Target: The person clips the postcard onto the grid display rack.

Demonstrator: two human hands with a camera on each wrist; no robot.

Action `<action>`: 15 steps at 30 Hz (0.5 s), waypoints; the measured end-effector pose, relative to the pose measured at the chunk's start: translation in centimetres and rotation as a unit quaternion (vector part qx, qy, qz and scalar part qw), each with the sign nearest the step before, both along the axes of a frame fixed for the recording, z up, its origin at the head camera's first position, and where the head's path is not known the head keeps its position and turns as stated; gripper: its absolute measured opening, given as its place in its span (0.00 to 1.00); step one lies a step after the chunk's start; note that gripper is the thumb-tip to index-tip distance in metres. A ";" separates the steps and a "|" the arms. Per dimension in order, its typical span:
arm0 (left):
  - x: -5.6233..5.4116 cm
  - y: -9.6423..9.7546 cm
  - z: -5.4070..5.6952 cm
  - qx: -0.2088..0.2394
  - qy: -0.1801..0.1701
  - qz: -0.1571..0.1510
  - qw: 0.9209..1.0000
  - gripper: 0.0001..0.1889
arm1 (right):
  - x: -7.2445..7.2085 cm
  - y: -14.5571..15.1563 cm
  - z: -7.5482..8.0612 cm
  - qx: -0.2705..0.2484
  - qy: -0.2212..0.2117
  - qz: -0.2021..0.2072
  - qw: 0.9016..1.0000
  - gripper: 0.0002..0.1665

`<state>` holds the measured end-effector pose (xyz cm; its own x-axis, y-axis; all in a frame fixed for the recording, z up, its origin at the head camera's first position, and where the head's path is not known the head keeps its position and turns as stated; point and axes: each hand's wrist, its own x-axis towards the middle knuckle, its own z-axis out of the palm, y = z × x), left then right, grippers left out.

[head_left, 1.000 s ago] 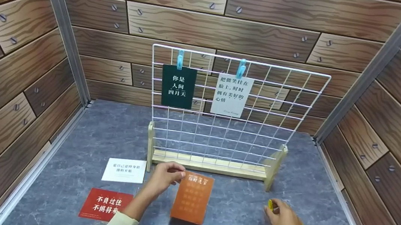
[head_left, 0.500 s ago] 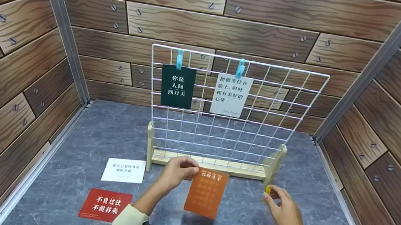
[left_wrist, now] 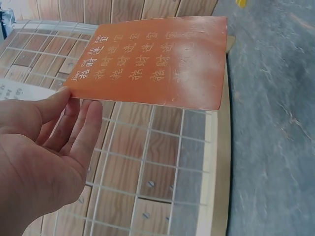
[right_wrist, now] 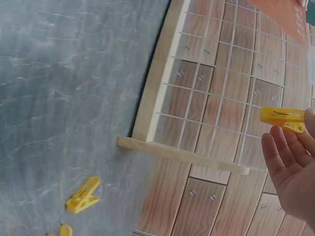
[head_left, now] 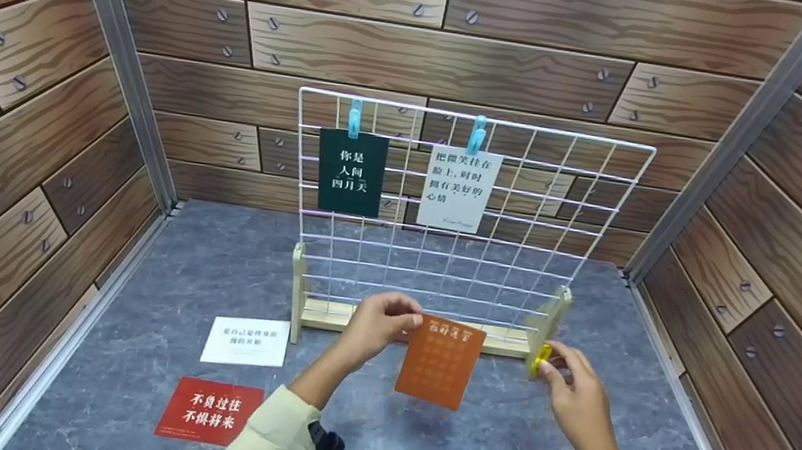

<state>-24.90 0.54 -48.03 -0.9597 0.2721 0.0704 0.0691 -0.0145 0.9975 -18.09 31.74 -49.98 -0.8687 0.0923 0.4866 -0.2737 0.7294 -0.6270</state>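
Note:
My left hand (head_left: 380, 328) pinches the upper left corner of an orange card (head_left: 439, 364), which hangs tilted in front of the rack's wooden base. In the left wrist view the thumb and fingers grip the card (left_wrist: 147, 61) at one corner. My right hand (head_left: 579, 385) holds a yellow clothespin (head_left: 542, 358) between thumb and fingers, beside the rack's right foot. The white wire grid rack (head_left: 517, 268) stands behind both hands. On it hang a dark green card (head_left: 348, 200) and a white card (head_left: 451, 212), each under a blue clothespin (head_left: 477, 136).
A white card (head_left: 244, 354) and a red card (head_left: 208, 426) lie on the grey tabletop (head_left: 160, 288) at the left. A loose yellow clothespin (right_wrist: 82, 195) lies at the right, with another yellow piece partly cut off nearby. Wood-patterned walls (head_left: 420, 54) enclose the table.
My left hand has moved right and up with the orange card. My right hand has risen toward the rack with the yellow clothespin. The hung cards stay put.

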 end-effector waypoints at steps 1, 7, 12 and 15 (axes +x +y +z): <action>-0.1 0.1 0.2 -0.003 0.000 0.000 1.000 0.06 | -0.1 0.0 0.2 -0.002 0.004 0.001 1.000 0.18; -0.8 0.9 1.2 -0.016 0.033 0.002 0.999 0.06 | -0.6 -0.2 1.5 -0.021 0.031 0.008 0.999 0.18; -1.4 1.9 2.5 -0.004 0.037 0.004 0.999 0.05 | -0.9 -0.4 2.8 -0.039 0.054 0.009 0.998 0.17; -1.9 2.6 3.3 -0.004 0.054 0.008 0.999 0.05 | -1.2 -0.5 3.6 -0.046 0.067 0.007 0.997 0.17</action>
<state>-26.80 3.18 -44.72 -0.9507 0.2585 0.1716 0.1761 -0.0056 0.9844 -19.26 31.23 -46.37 -0.7978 0.1301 0.5887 -0.3701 0.6651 -0.6486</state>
